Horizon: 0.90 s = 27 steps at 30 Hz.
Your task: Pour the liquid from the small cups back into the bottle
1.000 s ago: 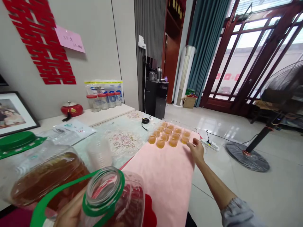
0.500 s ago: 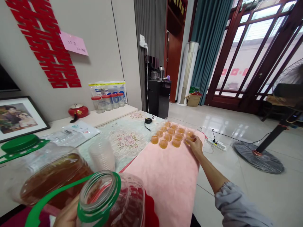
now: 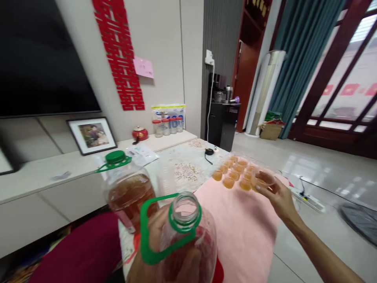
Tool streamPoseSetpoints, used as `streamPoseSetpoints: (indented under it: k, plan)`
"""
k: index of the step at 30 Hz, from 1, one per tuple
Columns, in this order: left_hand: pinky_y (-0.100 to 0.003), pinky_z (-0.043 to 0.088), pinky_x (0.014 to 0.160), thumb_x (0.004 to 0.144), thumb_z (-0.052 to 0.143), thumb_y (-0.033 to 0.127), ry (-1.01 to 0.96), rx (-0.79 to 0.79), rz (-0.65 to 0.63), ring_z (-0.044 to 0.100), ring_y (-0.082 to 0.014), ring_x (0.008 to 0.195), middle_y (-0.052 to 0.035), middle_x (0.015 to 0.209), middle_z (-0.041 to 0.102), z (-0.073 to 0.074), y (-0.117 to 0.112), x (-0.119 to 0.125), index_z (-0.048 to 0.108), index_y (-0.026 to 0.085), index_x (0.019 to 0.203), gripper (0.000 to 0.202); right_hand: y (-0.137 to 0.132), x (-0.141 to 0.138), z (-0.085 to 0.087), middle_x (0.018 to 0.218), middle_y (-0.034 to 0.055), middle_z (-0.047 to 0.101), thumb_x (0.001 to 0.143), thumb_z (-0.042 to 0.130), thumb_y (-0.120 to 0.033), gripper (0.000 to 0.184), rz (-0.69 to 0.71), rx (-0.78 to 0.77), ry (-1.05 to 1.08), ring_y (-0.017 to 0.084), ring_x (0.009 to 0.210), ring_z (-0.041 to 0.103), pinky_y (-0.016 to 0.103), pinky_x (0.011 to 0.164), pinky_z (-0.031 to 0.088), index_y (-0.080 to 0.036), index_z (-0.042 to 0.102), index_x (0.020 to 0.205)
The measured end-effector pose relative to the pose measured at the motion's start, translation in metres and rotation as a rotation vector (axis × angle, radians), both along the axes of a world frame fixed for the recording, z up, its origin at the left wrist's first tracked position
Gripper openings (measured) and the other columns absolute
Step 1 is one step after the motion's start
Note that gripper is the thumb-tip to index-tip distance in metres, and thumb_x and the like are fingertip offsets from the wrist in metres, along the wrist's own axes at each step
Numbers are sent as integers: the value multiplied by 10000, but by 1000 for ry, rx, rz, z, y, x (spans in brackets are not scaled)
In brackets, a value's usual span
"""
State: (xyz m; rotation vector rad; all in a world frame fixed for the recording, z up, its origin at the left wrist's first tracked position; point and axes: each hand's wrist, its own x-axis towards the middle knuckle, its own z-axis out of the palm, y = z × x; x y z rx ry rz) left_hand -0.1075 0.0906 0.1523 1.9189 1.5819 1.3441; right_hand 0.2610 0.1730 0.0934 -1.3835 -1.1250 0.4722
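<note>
My left hand (image 3: 157, 225) is wrapped round a clear plastic jug (image 3: 208, 232) with a green collar and handle. The jug's mouth is uncapped, and reddish colour shows through its wall. On the right, my right hand (image 3: 281, 196) grips a small clear plastic cup (image 3: 262, 179) by its side, raised above the pink cloth (image 3: 235, 224). Amber liquid shows low in that cup. Beyond it stand several similar cups (image 3: 228, 181) of amber liquid, grouped on the cloth. A stack of clear empty cups (image 3: 166, 177), blurred, is left of the cloth.
Left of my jug stands a second jug (image 3: 132, 192) of brown liquid with a green cap. A tape measure (image 3: 209, 151) lies on the flowered tablecloth (image 3: 188, 173). Red-lidded jars (image 3: 166, 127) and a framed photo (image 3: 93, 135) stand along the wall ledge. A power strip (image 3: 308, 199) lies on the floor.
My right hand has lifted the cup off the cloth and towards me. The jug in my left hand stands more upright and further from me. My view has swung left.
</note>
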Motion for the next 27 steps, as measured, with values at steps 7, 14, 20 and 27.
streamPoseSetpoints:
  k: [7, 14, 20, 27]
  plan:
    - [-415, 651, 876, 854, 703, 382, -59, 17, 45, 741, -277, 1020, -65, 1059, 747, 7, -14, 12, 682, 248, 1147, 322, -5, -73, 64, 1312, 104, 729, 702, 901, -562, 605, 301, 105, -120, 379, 1202, 703, 528, 941, 647, -316, 743, 1231]
    - [-497, 605, 958, 751, 595, 264, -98, -46, -20, 701, -290, 1068, -68, 1113, 703, -3, -9, 17, 602, 266, 1249, 498, -3, -119, 106, 1308, 86, 729, 813, 847, -463, 577, 481, 267, -392, 347, 1131, 736, 477, 799, 679, -349, 660, 1347]
    - [-518, 571, 965, 729, 630, 340, -231, -45, 43, 666, -316, 1081, -89, 1120, 690, -1, -9, 28, 619, 260, 1201, 479, -3, -135, 137, 1306, 57, 718, 898, 785, -429, 529, 523, 471, -714, 302, 1176, 709, 495, 1006, 603, -348, 611, 1391]
    - [-573, 517, 1017, 748, 596, 359, -228, -27, 64, 629, -326, 1096, -78, 1101, 663, -6, -8, 29, 600, 263, 1261, 522, -5, -145, 153, 1313, 62, 707, 922, 761, -338, 511, 595, 608, -799, 280, 1211, 687, 454, 1030, 584, -333, 587, 1402]
